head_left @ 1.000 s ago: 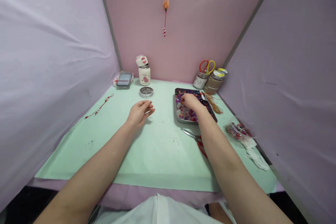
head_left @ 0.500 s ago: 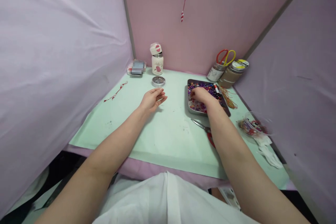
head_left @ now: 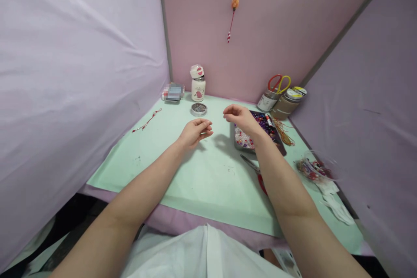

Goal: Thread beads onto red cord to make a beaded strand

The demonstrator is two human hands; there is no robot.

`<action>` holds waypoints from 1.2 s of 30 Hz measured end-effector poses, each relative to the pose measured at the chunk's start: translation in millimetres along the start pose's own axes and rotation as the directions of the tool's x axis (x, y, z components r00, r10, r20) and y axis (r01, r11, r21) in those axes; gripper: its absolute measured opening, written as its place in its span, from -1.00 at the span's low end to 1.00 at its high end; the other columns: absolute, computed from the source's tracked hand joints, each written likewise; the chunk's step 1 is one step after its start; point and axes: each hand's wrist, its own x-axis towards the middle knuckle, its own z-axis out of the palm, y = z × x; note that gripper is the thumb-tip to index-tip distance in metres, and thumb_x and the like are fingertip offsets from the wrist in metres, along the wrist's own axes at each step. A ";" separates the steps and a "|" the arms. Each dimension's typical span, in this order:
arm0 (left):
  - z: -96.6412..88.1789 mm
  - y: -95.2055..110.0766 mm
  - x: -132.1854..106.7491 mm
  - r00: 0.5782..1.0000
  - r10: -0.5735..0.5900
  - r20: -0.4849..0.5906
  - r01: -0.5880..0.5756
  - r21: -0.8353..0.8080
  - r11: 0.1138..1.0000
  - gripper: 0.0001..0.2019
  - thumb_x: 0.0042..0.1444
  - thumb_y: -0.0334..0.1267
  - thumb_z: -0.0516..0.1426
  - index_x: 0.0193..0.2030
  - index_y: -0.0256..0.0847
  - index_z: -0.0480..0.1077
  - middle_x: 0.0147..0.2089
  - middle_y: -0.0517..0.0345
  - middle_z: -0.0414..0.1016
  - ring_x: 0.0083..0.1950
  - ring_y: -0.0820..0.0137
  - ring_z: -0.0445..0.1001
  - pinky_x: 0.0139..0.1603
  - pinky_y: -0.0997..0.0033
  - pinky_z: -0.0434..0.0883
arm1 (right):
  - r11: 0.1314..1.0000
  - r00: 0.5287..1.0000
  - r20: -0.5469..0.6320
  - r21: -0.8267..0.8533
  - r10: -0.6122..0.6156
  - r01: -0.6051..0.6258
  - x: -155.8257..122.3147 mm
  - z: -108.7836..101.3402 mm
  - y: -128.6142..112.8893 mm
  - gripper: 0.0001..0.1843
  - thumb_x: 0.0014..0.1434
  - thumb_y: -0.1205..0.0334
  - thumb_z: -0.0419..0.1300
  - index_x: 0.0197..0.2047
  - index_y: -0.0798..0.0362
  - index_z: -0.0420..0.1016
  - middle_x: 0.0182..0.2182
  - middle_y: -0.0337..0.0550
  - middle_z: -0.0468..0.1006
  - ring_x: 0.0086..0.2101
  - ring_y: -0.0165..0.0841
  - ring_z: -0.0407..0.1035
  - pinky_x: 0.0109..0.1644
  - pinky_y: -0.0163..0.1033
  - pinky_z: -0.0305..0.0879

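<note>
My left hand (head_left: pixel 196 133) hovers over the middle of the green mat, thumb and forefinger pressed together. What it pinches, if anything, is too small to make out. Above the left edge of a metal tin of beads (head_left: pixel 241 141) is my right hand (head_left: pixel 239 117), its fingertips also drawn together on something too small to name. Purple, red and clear beads fill the tin, partly hidden by my right hand and forearm. Just in front of the tin lie scissors (head_left: pixel 250 163) with red handles, partly under my right forearm. A small round tin (head_left: pixel 198 109) stands beyond my left hand.
A white jar (head_left: pixel 198 89) stands at the back wall. At the right are a jar holding scissors (head_left: pixel 267 100), a brown jar (head_left: pixel 286 104), cords (head_left: pixel 285 134) and a clear bowl of beads (head_left: pixel 314 168). A beaded cord (head_left: pixel 148 120) lies at the left.
My right hand has lifted out of the bead tin and moved left toward my left hand. My left hand keeps its pinch in nearly the same place. The view has tilted slightly up.
</note>
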 end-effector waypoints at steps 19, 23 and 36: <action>3.2 -0.8 -4.1 0.999 0.036 0.039 -0.037 0.014 0.999 -0.76 -0.07 -0.18 0.27 -0.37 -0.34 0.41 -0.49 0.22 0.39 -0.48 0.58 0.38 -0.13 0.30 0.42 | 0.838 0.967 0.192 0.489 0.169 -0.244 -4.3 34.1 0.0 -0.78 -0.14 0.16 0.38 -0.38 0.02 0.51 -0.41 -0.26 0.52 -0.39 -0.48 0.35 -0.22 -0.30 0.27; 4.3 0.2 -5.1 0.998 0.034 0.045 -0.034 0.011 0.999 -0.77 -0.07 -0.20 0.27 -0.39 -0.34 0.41 -0.50 0.23 0.39 -0.50 0.60 0.36 -0.08 0.25 0.42 | 0.834 0.966 0.198 0.494 0.169 -0.247 -4.6 34.6 -1.1 -0.78 -0.12 0.14 0.36 -0.37 0.01 0.52 -0.40 -0.28 0.49 -0.41 -0.51 0.31 -0.24 -0.31 0.26; 4.8 0.4 -5.4 1.000 -0.006 0.013 0.005 0.027 1.000 -0.80 -0.08 -0.23 0.28 -0.39 -0.34 0.42 -0.50 0.23 0.38 -0.50 0.60 0.35 -0.07 0.25 0.42 | 0.853 0.964 0.211 0.461 0.163 -0.246 -5.5 34.1 -2.0 -0.78 -0.09 0.10 0.34 -0.34 0.00 0.53 -0.38 -0.26 0.49 -0.41 -0.52 0.28 -0.26 -0.33 0.24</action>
